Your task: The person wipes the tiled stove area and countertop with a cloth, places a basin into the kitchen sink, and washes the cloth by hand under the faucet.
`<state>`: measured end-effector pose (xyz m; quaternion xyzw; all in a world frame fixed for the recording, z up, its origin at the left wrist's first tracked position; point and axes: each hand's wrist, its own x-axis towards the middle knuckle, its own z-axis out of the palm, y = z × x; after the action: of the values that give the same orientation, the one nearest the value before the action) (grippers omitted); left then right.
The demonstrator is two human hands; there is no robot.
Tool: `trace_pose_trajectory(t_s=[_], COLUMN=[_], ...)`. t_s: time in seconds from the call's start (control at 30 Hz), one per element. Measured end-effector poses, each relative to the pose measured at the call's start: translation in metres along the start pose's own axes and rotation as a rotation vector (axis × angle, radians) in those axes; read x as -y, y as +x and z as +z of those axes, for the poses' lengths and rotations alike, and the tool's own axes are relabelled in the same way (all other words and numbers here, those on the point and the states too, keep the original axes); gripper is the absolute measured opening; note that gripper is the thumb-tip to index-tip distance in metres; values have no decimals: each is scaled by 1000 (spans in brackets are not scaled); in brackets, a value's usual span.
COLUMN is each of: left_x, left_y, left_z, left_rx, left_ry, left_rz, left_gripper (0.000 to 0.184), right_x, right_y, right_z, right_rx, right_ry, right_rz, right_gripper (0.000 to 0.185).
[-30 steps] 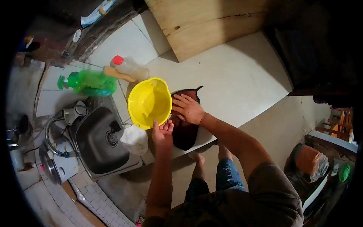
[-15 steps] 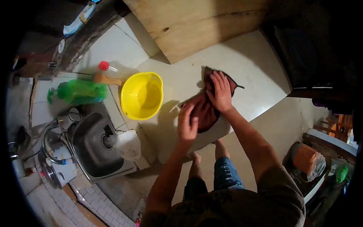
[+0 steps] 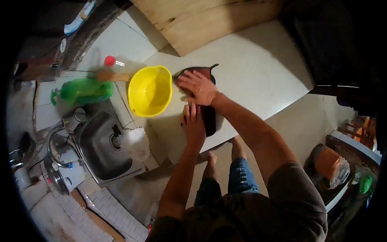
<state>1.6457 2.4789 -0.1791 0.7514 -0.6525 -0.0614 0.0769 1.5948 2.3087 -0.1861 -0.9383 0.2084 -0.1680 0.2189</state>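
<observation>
A wooden panel (image 3: 197, 28) is bordering a pale counter (image 3: 258, 76), shadow (image 3: 286, 44) is darkening one end, a metal sink (image 3: 98, 149) is sitting near the other, and beige floor (image 3: 290, 125) is stretching below.

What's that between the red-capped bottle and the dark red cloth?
A yellow basin lies between the red-capped bottle and the dark red cloth, as the head view shows.

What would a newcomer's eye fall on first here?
Probably the bright yellow basin, left of the hands on the pale counter. Next, the left hand and right hand, both on a dark red cloth with black edging. The green pump bottle near the sink also stands out.
</observation>
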Motion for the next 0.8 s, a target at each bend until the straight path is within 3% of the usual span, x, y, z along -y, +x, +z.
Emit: trace_pose_trajectory(t_s=[0.17,0.43,0.5,0.57,0.6,0.67,0.7,0.77,0.8], left_x=[22,43,47,49,48,46,42,28,23], left_y=[-87,-183,-203,-216,-221,-225,-223,-208,-195], left_z=[-17,-26,-35,-57,-67,-87,-95,-107,-114], left_rx=[122,22,11,199,201,303,306,193,191], left_ry=[-85,-140,-124,-172,-173,-419,-421,-676,-680], left_rz=[-86,-3,15,122,111,256,252,78,81], left_gripper=[49,47,46,45,45,44,44,46,46], right_x=[72,154,177,202,209,217,213,196,190], right_y=[-29,-89,-109,-128,-133,-145,-157,-182,-187], right_z=[40,71,73,59,46,20,17,7,1], right_rx=[28,144,41,543,551,625,629,209,208], right_ry=[68,337,350,588,593,872,875,1493,1488], right_rz=[-146,-238,-281,95,89,641,642,863,864], right_gripper=[43,26,21,23,23,27,27,38,38])
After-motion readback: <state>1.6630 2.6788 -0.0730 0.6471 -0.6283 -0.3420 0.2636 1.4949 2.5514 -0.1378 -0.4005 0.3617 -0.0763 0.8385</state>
